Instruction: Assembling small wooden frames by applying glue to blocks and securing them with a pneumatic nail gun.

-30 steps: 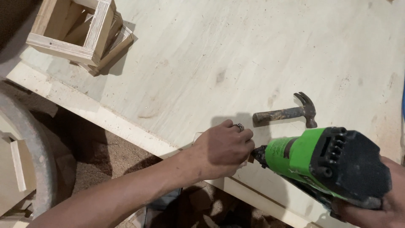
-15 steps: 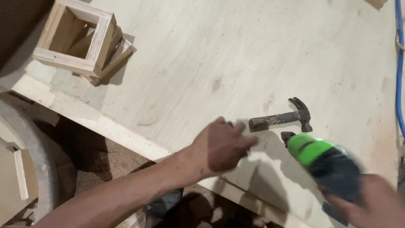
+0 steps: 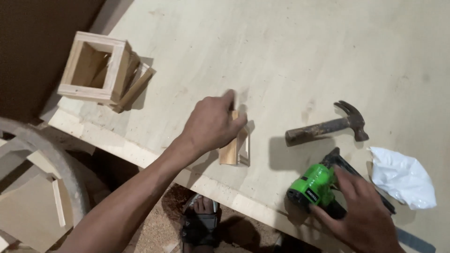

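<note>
Head view, looking down on the pale plywood worktable [image 3: 290,51]: my left hand [image 3: 211,124] lies over a small pale wooden block assembly [image 3: 236,149] near the table's front edge, fingers [image 3: 229,99] curled loosely on its top end, though I cannot tell whether they actually grip it. My right hand [image 3: 363,213] rests with spread fingers on the green and black nail gun [image 3: 316,185], laid flat beside a crumpled white plastic bag [image 3: 403,175]. Between them lies a rusty claw hammer [image 3: 328,125]; an open square wooden box frame [image 3: 96,68] stands at the far left corner.
</note>
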